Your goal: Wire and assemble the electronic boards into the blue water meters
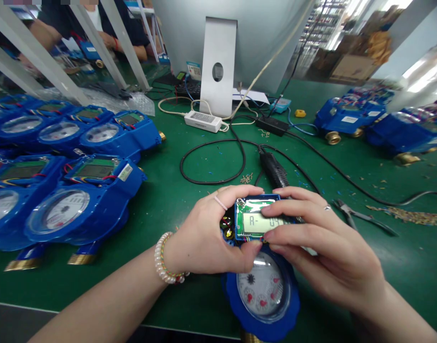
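Note:
Low in the middle of the head view lies a blue water meter (pixel 263 290) with a round dial under clear glass. At its top end is a green circuit board with a lit display (pixel 259 222) reading "A-" and digits partly covered by fingers. My left hand (pixel 207 233) grips the board's left side, thumb at its lower edge and fingers along its top. From the right, my right hand (pixel 325 238) presses its fingertips on the board's face and edges. Some coloured wires show beneath the board.
Several blue meters (pixel 75 200) stand in rows at left, more (pixel 347 114) at far right. A black electric screwdriver (pixel 272 166) with its cable lies ahead; pliers (pixel 364 218) and loose screws (pixel 411 214) are right. A monitor stand (pixel 218 71) rises behind. Another person sits at back left.

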The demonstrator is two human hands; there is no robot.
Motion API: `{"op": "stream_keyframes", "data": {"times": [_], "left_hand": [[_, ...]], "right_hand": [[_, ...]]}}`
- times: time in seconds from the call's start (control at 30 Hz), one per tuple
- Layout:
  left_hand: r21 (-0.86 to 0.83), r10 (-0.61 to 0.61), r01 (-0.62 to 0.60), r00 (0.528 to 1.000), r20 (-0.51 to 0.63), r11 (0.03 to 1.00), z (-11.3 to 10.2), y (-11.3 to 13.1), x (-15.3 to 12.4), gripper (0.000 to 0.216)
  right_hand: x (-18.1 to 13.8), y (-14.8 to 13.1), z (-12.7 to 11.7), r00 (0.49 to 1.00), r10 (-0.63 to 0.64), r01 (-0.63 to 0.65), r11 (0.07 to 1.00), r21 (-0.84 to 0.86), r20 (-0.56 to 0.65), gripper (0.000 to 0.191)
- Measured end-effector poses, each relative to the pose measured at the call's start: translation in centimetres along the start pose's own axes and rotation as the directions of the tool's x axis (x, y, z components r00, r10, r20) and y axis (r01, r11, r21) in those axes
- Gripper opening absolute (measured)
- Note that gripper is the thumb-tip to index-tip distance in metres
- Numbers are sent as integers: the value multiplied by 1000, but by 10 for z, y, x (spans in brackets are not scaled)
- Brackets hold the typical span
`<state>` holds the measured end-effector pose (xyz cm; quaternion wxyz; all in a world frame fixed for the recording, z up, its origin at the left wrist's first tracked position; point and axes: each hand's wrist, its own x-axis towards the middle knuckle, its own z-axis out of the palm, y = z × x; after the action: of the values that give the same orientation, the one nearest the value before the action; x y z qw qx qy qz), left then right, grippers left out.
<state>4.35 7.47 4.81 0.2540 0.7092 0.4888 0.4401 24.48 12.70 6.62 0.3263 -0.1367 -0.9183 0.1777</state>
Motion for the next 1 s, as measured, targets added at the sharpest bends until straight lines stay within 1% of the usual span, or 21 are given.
{"op": "stream_keyframes", "data": {"times": [0.1, 0.43, 0.5, 0.63, 0.7, 0.83, 1.0], "left_hand": [[4, 8, -8, 1000, -3, 1000, 2, 1, -1, 64], [-24, -8, 8, 1000, 23, 1000, -1, 1, 1, 64], [-21, -2, 2, 1000, 18, 1000, -1, 1, 1, 64], [-7, 15, -15, 1000, -12, 1000, 1, 0, 0, 63], [-3, 15, -15, 1000, -18, 1000, 1, 1, 1, 63], [-7, 15, -15, 1000, -19, 1000, 1, 1, 1, 63], [-20, 7, -7, 1000, -16, 1000, 1, 0, 0, 64]], "right_hand": [[-1, 1, 0, 1000, 1, 0, 998, 57, -21, 16], [0, 3, -5, 999, -31, 30, 999, 23, 42, 16], [0, -1, -5, 999, 6, -8, 1000, 30, 37, 18], [-1, -13, -3, 985, 170, -170, 985, 36, 1, 17], [-1, -19, 0, 976, 218, -218, 976, 31, -18, 17], [-2, -23, 7, 964, 256, -255, 967, 22, -73, 18], [-4, -23, 10, 958, 273, -270, 962, 46, -84, 17]]}}
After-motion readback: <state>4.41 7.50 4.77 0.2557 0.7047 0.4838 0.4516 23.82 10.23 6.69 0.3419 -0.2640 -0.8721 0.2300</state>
